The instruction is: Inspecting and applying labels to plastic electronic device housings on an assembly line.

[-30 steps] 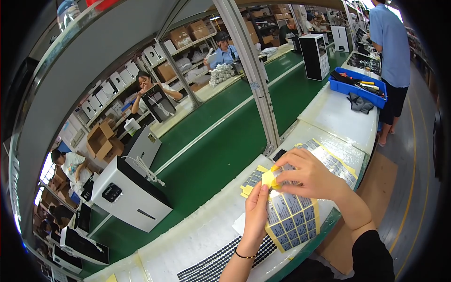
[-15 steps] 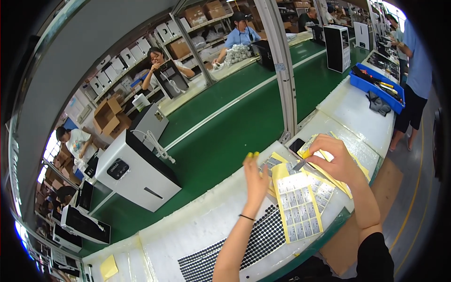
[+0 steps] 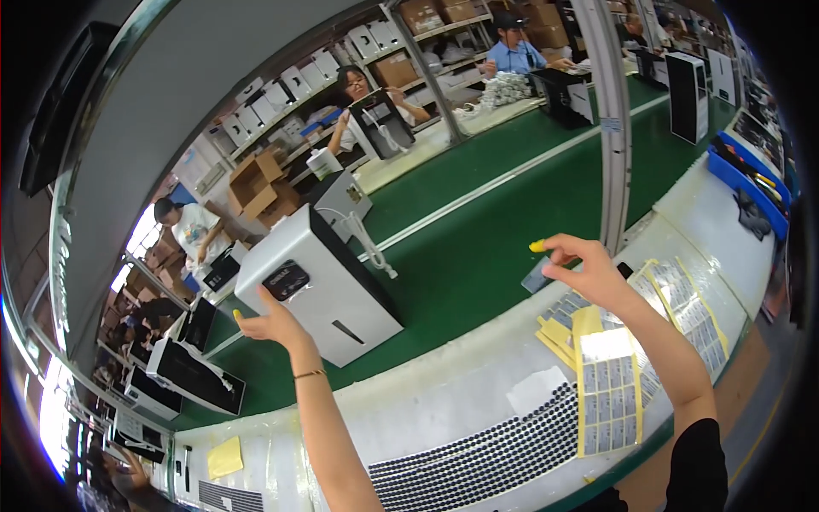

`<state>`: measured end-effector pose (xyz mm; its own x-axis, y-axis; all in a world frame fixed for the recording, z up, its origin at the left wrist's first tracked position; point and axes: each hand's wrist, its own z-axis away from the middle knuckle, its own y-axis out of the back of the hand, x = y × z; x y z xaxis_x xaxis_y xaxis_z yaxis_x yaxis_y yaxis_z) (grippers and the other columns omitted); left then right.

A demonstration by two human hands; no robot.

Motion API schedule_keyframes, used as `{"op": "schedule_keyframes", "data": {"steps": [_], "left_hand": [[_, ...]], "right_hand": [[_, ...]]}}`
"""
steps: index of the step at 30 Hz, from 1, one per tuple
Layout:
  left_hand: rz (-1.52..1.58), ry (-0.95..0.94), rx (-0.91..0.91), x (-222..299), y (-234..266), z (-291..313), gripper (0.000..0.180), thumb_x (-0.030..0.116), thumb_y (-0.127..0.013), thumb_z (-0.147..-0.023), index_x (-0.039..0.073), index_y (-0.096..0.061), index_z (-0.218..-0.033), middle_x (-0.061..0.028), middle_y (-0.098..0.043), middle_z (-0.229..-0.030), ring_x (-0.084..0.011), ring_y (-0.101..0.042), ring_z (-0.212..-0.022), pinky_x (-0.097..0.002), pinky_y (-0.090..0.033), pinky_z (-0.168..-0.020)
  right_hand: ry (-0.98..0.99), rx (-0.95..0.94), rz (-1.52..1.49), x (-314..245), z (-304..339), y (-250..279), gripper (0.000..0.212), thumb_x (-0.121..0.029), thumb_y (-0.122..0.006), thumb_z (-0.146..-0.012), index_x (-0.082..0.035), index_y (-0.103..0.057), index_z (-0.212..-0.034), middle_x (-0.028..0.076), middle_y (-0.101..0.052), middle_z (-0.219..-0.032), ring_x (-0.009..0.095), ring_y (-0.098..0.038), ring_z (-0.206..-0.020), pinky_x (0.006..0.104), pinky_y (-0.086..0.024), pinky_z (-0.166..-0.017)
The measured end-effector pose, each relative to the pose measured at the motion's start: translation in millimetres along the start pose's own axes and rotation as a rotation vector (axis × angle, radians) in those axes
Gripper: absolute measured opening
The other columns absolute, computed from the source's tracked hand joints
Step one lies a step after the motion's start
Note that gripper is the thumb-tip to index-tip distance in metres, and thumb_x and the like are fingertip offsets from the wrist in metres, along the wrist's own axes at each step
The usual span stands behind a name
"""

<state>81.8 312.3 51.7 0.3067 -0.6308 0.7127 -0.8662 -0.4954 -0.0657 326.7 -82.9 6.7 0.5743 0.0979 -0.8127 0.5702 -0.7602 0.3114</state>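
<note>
In my right hand (image 3: pixel 589 271) a small silver-grey label (image 3: pixel 537 276) is pinched between thumb and fingers, over the edge of the green conveyor. My left hand (image 3: pixel 277 324) is open, its fingers spread at the left side of a white appliance (image 3: pixel 358 320) with a black panel. Whether those fingers touch the casing I cannot tell. Yellow covers sit on a fingertip of each hand. Below my right hand lie sheets of printed labels (image 3: pixel 607 401) with yellow backing. Beside them is a sheet of round black dots (image 3: pixel 486 456).
The green conveyor (image 3: pixel 478 282) runs behind the white worktable (image 3: pixel 452 375). A metal post (image 3: pixel 610 128) rises right of centre. Further appliances (image 3: pixel 192 375) stand on the belt. At the far right is a blue tool bin (image 3: pixel 751 183). Co-workers sit across the belt.
My left hand has gone from the label sheets leftward to the white appliance. The right hand has lifted a label away from the sheets toward the belt. The view has swung left.
</note>
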Motion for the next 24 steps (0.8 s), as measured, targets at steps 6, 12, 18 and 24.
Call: {"op": "schedule_keyframes", "data": {"steps": [6,12,18,24], "left_hand": [[0.498,0.402,-0.230,-8,-11,-67,0.089,0.049,-0.073,-0.075,-0.011,-0.036,-0.129,-0.0195,-0.051,-0.118,-0.0256,-0.056,-0.101,-0.0349,-0.046,-0.088],[0.459,0.467,-0.155,0,-11,-56,0.057,0.029,-0.062,-0.079,0.001,-0.045,-0.126,-0.0141,-0.053,-0.112,-0.0229,-0.056,-0.096,-0.0336,-0.047,-0.084],[0.654,0.399,-0.162,15,11,-31,0.048,0.023,-0.058,-0.082,0.003,-0.044,-0.123,-0.0125,-0.052,-0.110,-0.0223,-0.053,-0.097,-0.0327,-0.045,-0.086],[0.827,0.256,-0.368,35,28,-11,0.044,0.013,-0.056,-0.085,0.005,-0.041,-0.126,-0.0112,-0.050,-0.113,-0.0187,-0.051,-0.099,-0.0309,-0.043,-0.088]], "right_hand": [[-0.147,-0.016,-0.242,37,-81,-78,0.035,-0.012,-0.069,-0.080,0.000,-0.058,-0.112,0.003,-0.066,-0.078,0.009,-0.059,-0.076,0.0239,-0.044,-0.069],[-0.526,-0.144,-0.679,35,-120,-120,0.092,-0.031,-0.066,-0.086,-0.011,-0.001,-0.148,0.020,-0.048,-0.129,0.028,-0.063,-0.098,0.0365,-0.049,-0.091],[-0.758,-0.273,-0.864,22,-148,-159,0.121,-0.054,-0.066,-0.079,-0.014,0.031,-0.140,0.023,-0.008,-0.150,0.044,-0.057,-0.107,0.0481,-0.050,-0.089],[-0.869,-0.233,-0.883,10,-161,-178,0.117,-0.063,-0.061,-0.079,-0.016,0.026,-0.142,0.023,-0.007,-0.151,0.052,-0.050,-0.111,0.0574,-0.047,-0.088]]}}
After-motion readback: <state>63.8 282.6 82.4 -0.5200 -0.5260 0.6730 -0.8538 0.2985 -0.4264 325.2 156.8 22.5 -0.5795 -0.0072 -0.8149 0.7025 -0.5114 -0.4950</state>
